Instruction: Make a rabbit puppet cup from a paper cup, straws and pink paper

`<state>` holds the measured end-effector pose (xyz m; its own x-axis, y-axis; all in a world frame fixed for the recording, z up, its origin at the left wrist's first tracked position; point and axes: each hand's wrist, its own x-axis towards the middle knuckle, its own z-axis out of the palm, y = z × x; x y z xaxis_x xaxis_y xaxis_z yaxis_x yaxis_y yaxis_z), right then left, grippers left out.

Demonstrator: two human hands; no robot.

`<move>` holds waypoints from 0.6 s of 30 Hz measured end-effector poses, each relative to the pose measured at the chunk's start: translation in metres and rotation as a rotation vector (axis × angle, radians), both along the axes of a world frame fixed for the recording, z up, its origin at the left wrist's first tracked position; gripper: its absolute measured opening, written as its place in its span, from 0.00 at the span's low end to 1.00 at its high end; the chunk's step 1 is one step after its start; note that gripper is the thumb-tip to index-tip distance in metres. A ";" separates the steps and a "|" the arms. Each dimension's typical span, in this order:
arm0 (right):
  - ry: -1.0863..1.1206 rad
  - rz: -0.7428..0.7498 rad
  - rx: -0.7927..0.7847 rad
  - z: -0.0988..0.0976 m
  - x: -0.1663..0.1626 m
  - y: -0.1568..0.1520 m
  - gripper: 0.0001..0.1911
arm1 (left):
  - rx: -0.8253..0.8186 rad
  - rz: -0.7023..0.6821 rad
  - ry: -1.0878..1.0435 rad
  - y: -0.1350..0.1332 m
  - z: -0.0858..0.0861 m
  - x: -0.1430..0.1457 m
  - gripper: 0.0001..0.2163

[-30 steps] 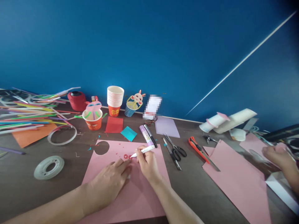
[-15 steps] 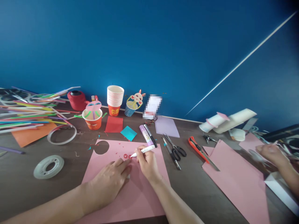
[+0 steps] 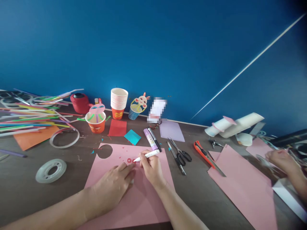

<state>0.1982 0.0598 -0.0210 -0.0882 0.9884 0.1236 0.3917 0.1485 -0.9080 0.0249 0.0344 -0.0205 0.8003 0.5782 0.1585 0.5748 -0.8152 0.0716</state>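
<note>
My right hand (image 3: 153, 169) is closed round a white marker pen (image 3: 150, 154), its tip down at a small red paper circle (image 3: 133, 161). My left hand (image 3: 114, 182) rests on the pink paper sheet (image 3: 144, 204), fingers drawn together, a fingertip pressing the edge of that circle. Part of something white shows beneath the left fingers; its shape is hidden. Just left lies another red circle (image 3: 129, 160) with a pale mark in its middle. The sheet has a round hole near its far left corner, and tiny red scraps lie about on it.
Beyond the sheet stand stacked paper cups (image 3: 119, 102) and a cup with a pink paper figure (image 3: 96, 123). Right of it lie scissors (image 3: 181, 153), a box cutter (image 3: 203, 155) and pink sheets (image 3: 242, 182). A tape roll (image 3: 51, 171) is left. Another person's hand (image 3: 281, 159) shows far right.
My hands and the marker stay almost in place, the marker tip shifting only slightly at the circle. The whole view has moved a little. The other person's hand has shifted slightly right.
</note>
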 end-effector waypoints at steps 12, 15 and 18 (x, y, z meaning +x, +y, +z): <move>-0.055 0.006 0.022 0.002 0.000 0.000 0.13 | 0.012 0.001 -0.011 0.001 -0.003 -0.001 0.16; -0.028 0.012 0.016 0.003 -0.001 -0.001 0.14 | 0.020 -0.006 0.017 0.001 -0.001 -0.001 0.16; -0.015 0.006 0.017 0.003 -0.001 -0.001 0.14 | 0.017 -0.006 0.021 0.001 0.000 -0.001 0.16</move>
<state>0.1974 0.0589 -0.0185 -0.0960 0.9856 0.1394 0.4045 0.1666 -0.8992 0.0243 0.0355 -0.0200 0.8072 0.5705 0.1517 0.5708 -0.8198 0.0459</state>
